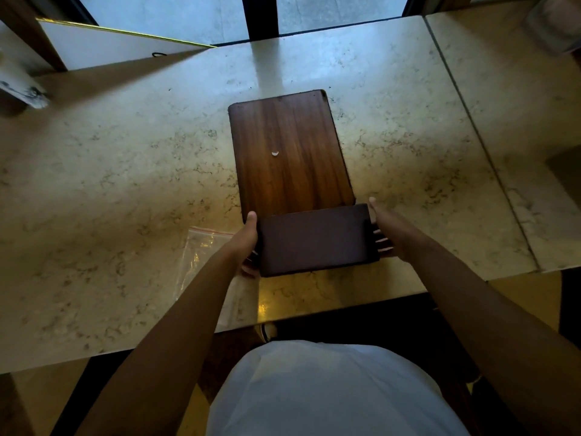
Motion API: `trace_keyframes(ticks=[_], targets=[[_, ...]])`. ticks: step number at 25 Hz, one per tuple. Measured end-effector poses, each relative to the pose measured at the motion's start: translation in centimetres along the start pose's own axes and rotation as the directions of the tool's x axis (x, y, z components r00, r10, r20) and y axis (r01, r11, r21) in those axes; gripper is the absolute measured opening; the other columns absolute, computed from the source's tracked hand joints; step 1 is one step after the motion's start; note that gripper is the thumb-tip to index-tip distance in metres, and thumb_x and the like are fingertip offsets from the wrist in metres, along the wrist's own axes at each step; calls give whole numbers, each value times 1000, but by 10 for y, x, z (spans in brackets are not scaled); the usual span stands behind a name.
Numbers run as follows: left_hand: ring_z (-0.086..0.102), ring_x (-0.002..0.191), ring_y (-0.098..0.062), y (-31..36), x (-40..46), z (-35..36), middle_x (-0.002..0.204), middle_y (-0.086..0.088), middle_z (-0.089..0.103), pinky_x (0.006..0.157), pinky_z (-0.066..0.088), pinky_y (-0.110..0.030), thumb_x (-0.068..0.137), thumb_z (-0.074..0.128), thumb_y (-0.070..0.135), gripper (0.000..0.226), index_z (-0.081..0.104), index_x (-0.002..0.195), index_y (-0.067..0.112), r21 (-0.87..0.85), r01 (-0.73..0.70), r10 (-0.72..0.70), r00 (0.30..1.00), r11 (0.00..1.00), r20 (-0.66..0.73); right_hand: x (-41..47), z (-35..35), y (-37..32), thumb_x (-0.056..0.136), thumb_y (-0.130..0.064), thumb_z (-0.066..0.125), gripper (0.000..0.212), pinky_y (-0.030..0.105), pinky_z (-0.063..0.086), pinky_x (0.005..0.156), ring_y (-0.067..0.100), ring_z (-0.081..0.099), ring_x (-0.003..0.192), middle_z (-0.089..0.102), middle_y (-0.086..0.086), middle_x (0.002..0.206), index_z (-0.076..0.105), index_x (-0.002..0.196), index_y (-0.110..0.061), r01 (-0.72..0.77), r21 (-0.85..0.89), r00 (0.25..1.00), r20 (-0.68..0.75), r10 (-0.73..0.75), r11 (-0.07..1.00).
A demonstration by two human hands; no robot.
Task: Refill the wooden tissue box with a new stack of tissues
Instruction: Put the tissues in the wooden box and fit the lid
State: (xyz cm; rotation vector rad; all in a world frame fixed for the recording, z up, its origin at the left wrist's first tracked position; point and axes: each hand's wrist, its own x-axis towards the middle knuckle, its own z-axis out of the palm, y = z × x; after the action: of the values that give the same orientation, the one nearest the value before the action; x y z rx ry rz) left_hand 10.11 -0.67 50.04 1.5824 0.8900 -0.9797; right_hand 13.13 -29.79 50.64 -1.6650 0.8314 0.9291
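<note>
Wooden box (pixel 290 152) lies flat, middle of marble counter (pixel 110 158), bottom side up; dark panel (pixel 316 240) at near end, partly out. Left hand (pixel 248 243) and right hand (pixel 385 234) grasp panel by short edges. Wood looks rigid, smooth, likely slippery; best held at edges. Clear plastic bag (pixel 201 256) just beside left wrist

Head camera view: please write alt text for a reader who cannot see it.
Seen from above, a person's left hand and right hand hold the two ends of a dark flat panel at the near end of a wooden tissue box on a marble table. A clear plastic bag lies under the left forearm.
</note>
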Motion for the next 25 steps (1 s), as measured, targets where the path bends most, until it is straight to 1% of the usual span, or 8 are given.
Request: trace_keyframes(ticks=[4, 6, 8, 10, 14, 16, 21, 25], targets=[[54, 128, -35, 14, -20, 14, 139, -17, 58, 95, 49, -44, 93, 14, 76, 87, 50, 143, 15, -121, -224, 205, 967, 967, -149, -9, -8, -12, 93, -72, 32, 64, 36, 52, 75, 22, 65, 95, 66, 7, 108, 60, 112, -18, 219, 54, 976, 6, -219, 974], [61, 121, -25, 8, -32, 8, 125, -4, 70, 83, 49, -36, 91, 16, 78, 77, 64, 126, 28, -263, -423, 369, 900, 867, -233, -15, -16, -6, 96, -64, 38, 54, 33, 53, 79, 22, 69, 100, 73, 4, 107, 67, 105, -20, 380, 328, 925, -105, -366, 865], [69, 108, -20, -4, -40, -1, 107, 1, 78, 80, 51, -33, 92, 29, 75, 68, 70, 113, 25, -490, -467, 386, 884, 736, -263, -21, -20, 10, 99, -46, 50, 37, 26, 53, 88, 17, 69, 106, 77, -1, 104, 68, 106, -14, 497, 524, 866, -252, -432, 691], [72, 102, -22, -20, -39, 4, 99, -3, 80, 84, 55, -35, 97, 47, 59, 52, 69, 111, 14, -636, -424, 332, 905, 644, -267, -21, -14, 26, 99, -24, 57, 18, 14, 52, 84, 9, 65, 103, 74, -7, 104, 65, 110, -13, 599, 381, 799, -340, -495, 704], [73, 92, -23, -48, -26, 29, 93, -4, 78, 77, 58, -30, 92, 69, 15, 7, 76, 94, 14, -462, -549, 346, 821, 696, -454, -14, 11, 47, 92, -24, 69, 42, 35, 56, 94, 14, 67, 107, 70, 3, 119, 63, 130, -9, 543, 341, 836, -304, -457, 768], [75, 93, -15, -57, -18, 30, 98, -1, 78, 75, 59, -21, 88, 71, 3, 20, 76, 99, 20, -401, -604, 404, 779, 689, -479, -8, 14, 56, 89, -15, 72, 49, 28, 58, 87, 10, 68, 108, 70, -7, 117, 59, 136, -14, 575, 298, 812, -324, -486, 762], [73, 104, -19, -68, -3, 32, 114, -10, 74, 88, 60, -33, 86, 70, -4, 33, 71, 117, 5, -384, -603, 385, 771, 699, -508, 3, 16, 65, 89, -5, 69, 45, 35, 61, 85, 17, 68, 110, 70, 1, 122, 63, 128, -27, 605, 284, 793, -295, -533, 744], [73, 104, -16, -75, 2, 34, 114, -7, 73, 87, 60, -31, 86, 69, -6, 29, 72, 109, 12, -395, -628, 406, 757, 671, -512, 9, 18, 70, 89, -2, 68, 44, 26, 60, 79, 13, 68, 108, 69, 1, 121, 62, 128, -23, 604, 289, 795, -284, -536, 743]])
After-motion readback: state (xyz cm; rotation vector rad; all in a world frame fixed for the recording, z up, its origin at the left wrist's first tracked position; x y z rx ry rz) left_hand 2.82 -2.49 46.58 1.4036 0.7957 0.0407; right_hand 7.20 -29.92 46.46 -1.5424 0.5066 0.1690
